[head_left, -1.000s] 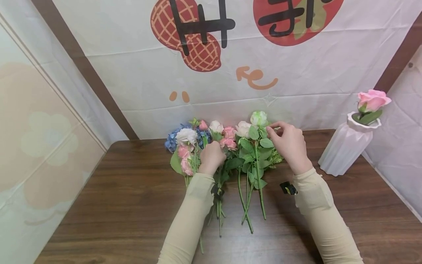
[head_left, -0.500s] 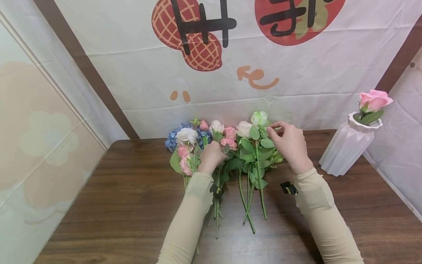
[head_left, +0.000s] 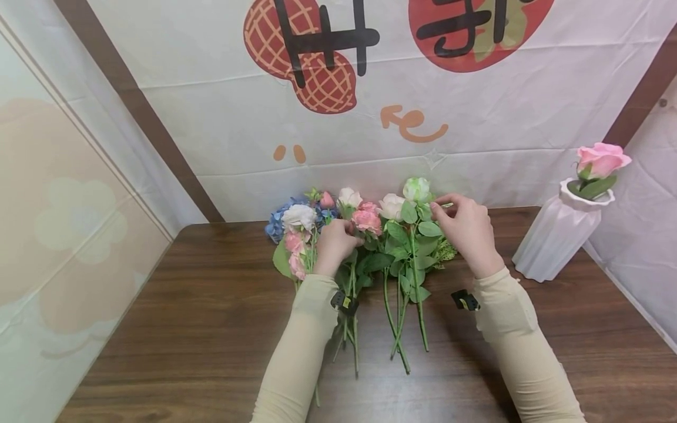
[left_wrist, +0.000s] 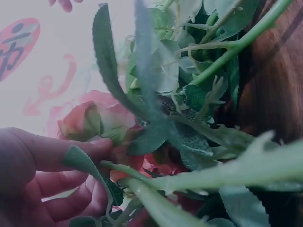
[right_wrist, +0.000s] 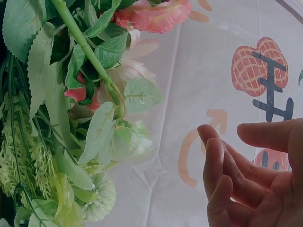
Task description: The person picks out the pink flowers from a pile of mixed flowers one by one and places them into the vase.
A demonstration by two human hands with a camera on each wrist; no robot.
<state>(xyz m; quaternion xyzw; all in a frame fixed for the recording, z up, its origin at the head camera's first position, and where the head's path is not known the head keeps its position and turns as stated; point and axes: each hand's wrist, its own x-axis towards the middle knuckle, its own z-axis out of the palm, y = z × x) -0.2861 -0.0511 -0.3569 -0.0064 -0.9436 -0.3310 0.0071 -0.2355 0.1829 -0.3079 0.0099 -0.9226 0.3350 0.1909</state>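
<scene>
My left hand (head_left: 335,244) pinches a pink flower (head_left: 367,218) just below its bloom, in the middle of a row of artificial flowers. In the left wrist view the fingertips meet at the flower's green base, partly covered by leaves and stems. To the right, my right hand (head_left: 468,232) hovers beside the green-white flower (head_left: 416,189). Its fingers are loosely bent, with the thumb apart and nothing between them, as the right wrist view shows. A cream flower (head_left: 392,207) and leafy stems lie between the two hands.
A white vase (head_left: 557,235) holding a pink rose (head_left: 603,160) stands at the right. Blue hydrangea (head_left: 276,224), a white flower (head_left: 299,217) and smaller pink blooms lie on the left. Stems point toward me across the wooden table (head_left: 211,329). A printed cloth (head_left: 227,135) hangs behind.
My left hand has shifted slightly left and turned, its thumb side now showing. The pink flower has moved and its bloom stands fuller in view. My right hand has stayed almost still.
</scene>
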